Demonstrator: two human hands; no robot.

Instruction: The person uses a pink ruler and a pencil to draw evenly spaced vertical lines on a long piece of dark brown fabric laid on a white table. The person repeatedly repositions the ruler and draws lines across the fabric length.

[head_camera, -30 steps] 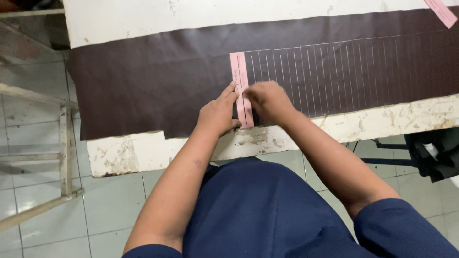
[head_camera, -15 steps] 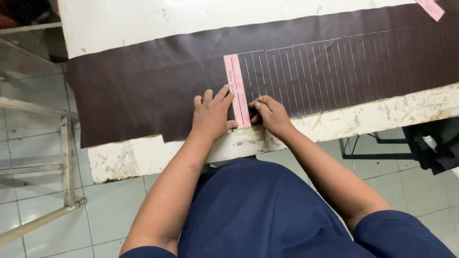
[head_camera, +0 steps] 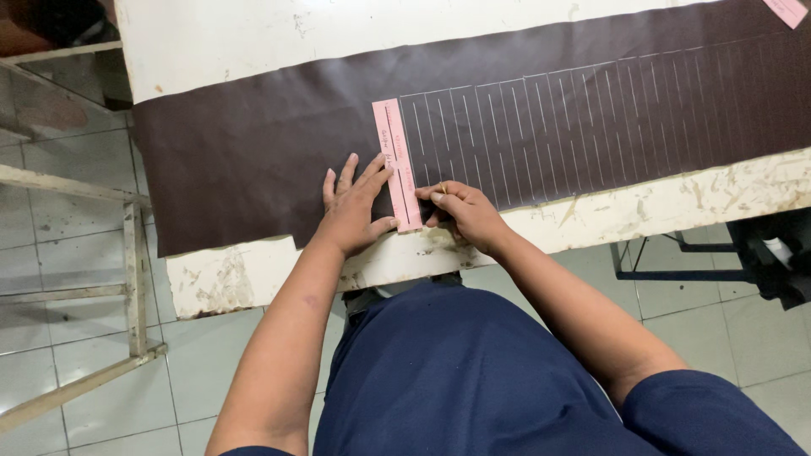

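Observation:
A long dark brown sheet of leather-like material [head_camera: 253, 160] lies across a worn white table [head_camera: 245, 274]. Its right part is marked with several thin white parallel lines [head_camera: 591, 127]. A narrow pink strip template [head_camera: 396, 160] lies on the sheet at the left end of the lines. My left hand [head_camera: 353, 211] presses flat on the sheet with fingers spread, fingertips and thumb on the strip's left edge. My right hand [head_camera: 460, 211] is at the strip's right edge near the table's front, fingers pinched around a small marking tool that is mostly hidden.
Another pink strip [head_camera: 787, 10] pokes in at the top right corner. A pale wooden frame [head_camera: 127, 279] stands on the tiled floor at the left. Dark machine or stand parts [head_camera: 760, 262] sit under the table at the right.
My right hand has slid down along the strip's right edge toward the table's front. My left hand has spread its fingers flatter. The view has shifted slightly.

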